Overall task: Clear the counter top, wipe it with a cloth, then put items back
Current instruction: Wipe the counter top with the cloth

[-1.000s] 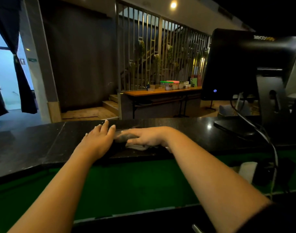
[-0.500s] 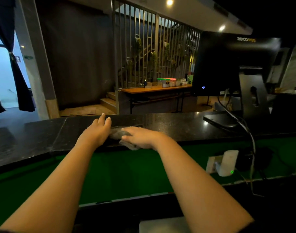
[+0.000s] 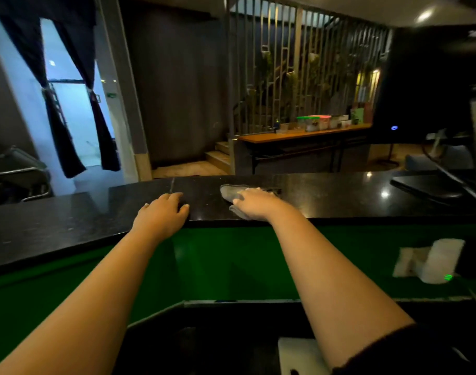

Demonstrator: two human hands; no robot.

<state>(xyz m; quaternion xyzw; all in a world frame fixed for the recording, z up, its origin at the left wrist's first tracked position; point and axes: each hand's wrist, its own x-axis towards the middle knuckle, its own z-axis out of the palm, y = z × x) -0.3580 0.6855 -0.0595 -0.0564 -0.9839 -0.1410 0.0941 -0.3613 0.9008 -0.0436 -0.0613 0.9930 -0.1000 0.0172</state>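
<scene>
step: wiping, by my read. Your stretch of the counter top (image 3: 326, 194) is bare, so clearing looks done there; put-back not started.
landmark: the seam (image 3: 172, 184) in the counter slab. Everything below is relative to it.
cloth: grey cloth (image 3: 231, 192), right of the seam, lying flat on the stone near the front edge. One end sticks out past your fingertips toward the seam; a corner shows at the edge under your wrist.
right hand: your right hand (image 3: 255, 203) lies palm-down on the cloth, fingers spread fairly flat and pressing. Can't tell if any fingertip is hooked into the fabric.
left hand: your left hand (image 3: 162, 212) is just on the near side of the seam, resting on bare stone at the counter's front edge, fingers loosely bent, holding nothing. Reads as a brace.
gap: hands apart, clear stone between them.
other: monitor (image 3: 431, 85) and its stand far right of the seam, cable trailing down; white adapter (image 3: 434, 259) below counter level on the right.
next: sweep the cloth in overlapping passes, keep the palm loaded. Left of the seam looks unwiped to me, though the gloss doesn't prove it. Lift your left hand off before the cloth gets there.
risk: going right, stop short of the monitor base and cable.
</scene>
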